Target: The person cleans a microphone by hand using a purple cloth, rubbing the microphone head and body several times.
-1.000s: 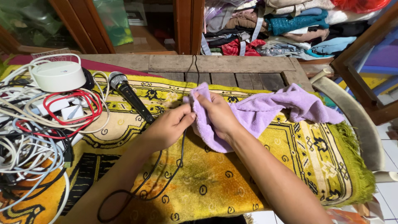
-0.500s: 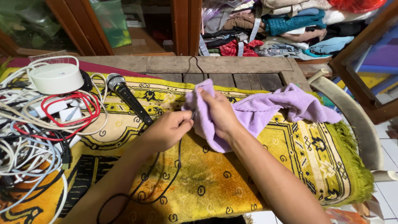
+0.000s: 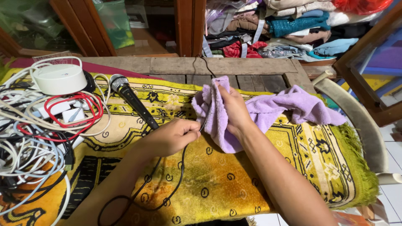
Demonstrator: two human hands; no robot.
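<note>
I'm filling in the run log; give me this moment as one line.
left hand: pinches black cable | right hand: wraps purple towel around cable | microphone: lying on yellow rug

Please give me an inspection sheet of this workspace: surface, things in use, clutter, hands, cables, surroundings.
Surface: yellow patterned rug spread over a wooden table.
Things in use: lilac towel wrapped around a thin black cable.
Clutter: microphone and white round device lying on the rug.
Hands: left hand pinches the cable; right hand grips the towel around it.
Cables: tangled white, red and black cords at the left.
Surroundings: stacked folded clothes behind, pale chair arm at the right.
</note>
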